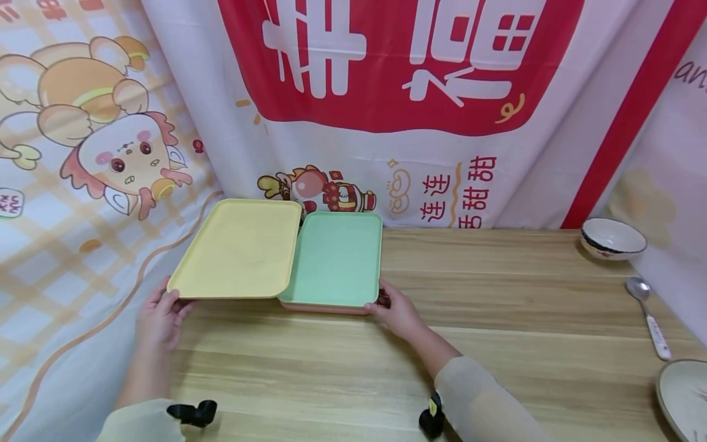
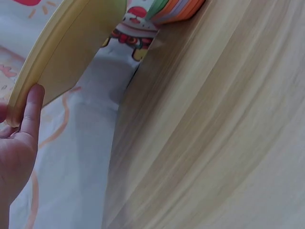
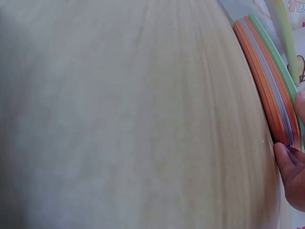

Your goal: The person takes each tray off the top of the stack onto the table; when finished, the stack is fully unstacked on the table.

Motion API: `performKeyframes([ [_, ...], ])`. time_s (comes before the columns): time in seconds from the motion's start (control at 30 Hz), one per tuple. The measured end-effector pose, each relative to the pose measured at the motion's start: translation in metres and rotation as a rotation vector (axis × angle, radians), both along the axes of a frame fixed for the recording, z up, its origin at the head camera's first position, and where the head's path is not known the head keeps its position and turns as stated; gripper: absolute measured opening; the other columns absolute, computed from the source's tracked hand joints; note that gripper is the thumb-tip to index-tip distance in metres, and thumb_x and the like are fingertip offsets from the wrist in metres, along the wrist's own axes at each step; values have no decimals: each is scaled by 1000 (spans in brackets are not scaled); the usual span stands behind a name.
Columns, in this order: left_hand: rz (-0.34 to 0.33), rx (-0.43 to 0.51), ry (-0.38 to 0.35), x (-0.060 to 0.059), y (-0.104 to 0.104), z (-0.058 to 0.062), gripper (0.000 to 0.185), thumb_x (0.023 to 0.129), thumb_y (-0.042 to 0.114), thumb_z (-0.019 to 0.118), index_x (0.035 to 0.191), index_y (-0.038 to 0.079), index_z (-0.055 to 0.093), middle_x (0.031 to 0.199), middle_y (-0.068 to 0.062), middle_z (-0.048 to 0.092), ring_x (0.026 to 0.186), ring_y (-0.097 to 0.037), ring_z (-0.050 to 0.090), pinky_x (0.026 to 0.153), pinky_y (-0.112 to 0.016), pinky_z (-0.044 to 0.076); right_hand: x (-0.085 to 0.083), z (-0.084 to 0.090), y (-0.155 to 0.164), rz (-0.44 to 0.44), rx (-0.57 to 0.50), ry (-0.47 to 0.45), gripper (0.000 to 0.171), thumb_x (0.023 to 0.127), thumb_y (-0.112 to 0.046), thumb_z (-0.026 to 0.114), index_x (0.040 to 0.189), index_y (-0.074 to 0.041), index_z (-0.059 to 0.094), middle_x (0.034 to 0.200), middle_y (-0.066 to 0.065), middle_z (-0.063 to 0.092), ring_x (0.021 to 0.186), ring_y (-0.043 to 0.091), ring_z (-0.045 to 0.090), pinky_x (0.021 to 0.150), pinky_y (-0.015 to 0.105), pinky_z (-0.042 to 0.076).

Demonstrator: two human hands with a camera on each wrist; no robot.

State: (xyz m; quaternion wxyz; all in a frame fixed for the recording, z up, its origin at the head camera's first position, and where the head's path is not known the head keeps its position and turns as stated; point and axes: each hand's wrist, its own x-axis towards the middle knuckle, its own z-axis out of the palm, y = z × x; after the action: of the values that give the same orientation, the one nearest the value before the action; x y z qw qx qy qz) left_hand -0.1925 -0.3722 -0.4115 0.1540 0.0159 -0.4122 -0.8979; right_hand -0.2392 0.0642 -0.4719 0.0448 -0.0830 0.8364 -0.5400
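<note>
A yellow tray (image 1: 237, 248) is lifted off the table's left edge, and my left hand (image 1: 160, 316) grips its near left corner. In the left wrist view the fingers (image 2: 29, 109) curl around the yellow tray (image 2: 66, 52) rim. To its right lies a stack of trays with a green tray (image 1: 337, 258) on top and orange and pink ones beneath. My right hand (image 1: 394, 310) holds the stack's near right corner. The right wrist view shows the stack's edges (image 3: 271, 95) with my fingertips (image 3: 290, 164) against them.
The wooden table (image 1: 442, 356) stands against a printed cloth backdrop (image 1: 386, 92). At the far right sit a white bowl (image 1: 612, 238), a spoon (image 1: 649, 316) and part of a plate (image 1: 685, 399).
</note>
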Motion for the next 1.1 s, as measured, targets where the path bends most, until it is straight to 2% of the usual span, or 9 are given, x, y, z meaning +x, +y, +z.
performKeyframes([
  [0.23,12,-1,-48,6,-23,0,32,100,-7,43,114,11,66,94,-9,76,80,-20,74,66,-32,65,0,0,0,-1,3,5,76,91,-26,71,151,-1,33,132,16,61,122,29,58,107,43,51],
  [0.4,33,-56,-107,7,-36,-4,37,100,-4,46,130,14,58,92,-4,75,76,-18,73,66,-30,65,0,0,0,2,7,-5,76,91,-26,71,152,-2,32,134,16,60,123,28,57,107,43,50],
  [0.53,42,-106,-176,7,-41,-6,55,100,1,47,151,15,33,89,0,74,74,-15,71,65,-26,64,0,0,0,1,8,-13,76,91,-27,70,152,-2,32,134,16,59,123,28,57,107,43,50],
  [0.63,38,-145,-239,5,-44,-9,68,101,4,47,158,10,10,86,4,73,74,-12,70,65,-24,64,1,0,0,-1,11,-9,76,91,-27,70,151,-1,32,134,16,60,123,28,57,107,44,50],
  [0.7,35,-180,-280,4,-45,-12,71,102,7,46,157,7,1,84,6,73,73,-10,70,65,-22,63,1,0,0,-3,11,-10,76,91,-27,70,151,-1,32,133,16,60,123,28,57,107,43,50],
  [0.8,36,-195,-309,2,-46,-18,69,103,9,45,156,6,2,83,7,73,73,-8,70,65,-21,63,1,0,0,-2,15,-4,76,91,-27,70,151,-1,32,133,16,60,122,28,57,107,43,50],
  [0.97,42,-182,-356,-1,-46,-26,70,102,16,47,158,12,5,84,10,72,75,-6,68,69,-18,62,0,-1,-1,0,21,-2,75,91,-28,70,152,-2,32,133,15,60,121,27,57,105,42,52],
  [1.03,40,-185,-404,-2,-45,-28,71,101,18,49,158,17,6,95,13,70,77,-4,67,73,-16,61,0,0,-1,-2,21,-5,75,91,-28,70,152,-3,32,132,15,60,121,26,57,105,42,52],
  [1.1,26,-204,-451,-3,-43,-30,74,100,18,50,158,21,4,127,7,64,80,0,65,77,-13,59,-1,0,-1,-5,15,-9,75,91,-27,70,152,-3,32,132,15,61,121,26,57,105,41,52],
])
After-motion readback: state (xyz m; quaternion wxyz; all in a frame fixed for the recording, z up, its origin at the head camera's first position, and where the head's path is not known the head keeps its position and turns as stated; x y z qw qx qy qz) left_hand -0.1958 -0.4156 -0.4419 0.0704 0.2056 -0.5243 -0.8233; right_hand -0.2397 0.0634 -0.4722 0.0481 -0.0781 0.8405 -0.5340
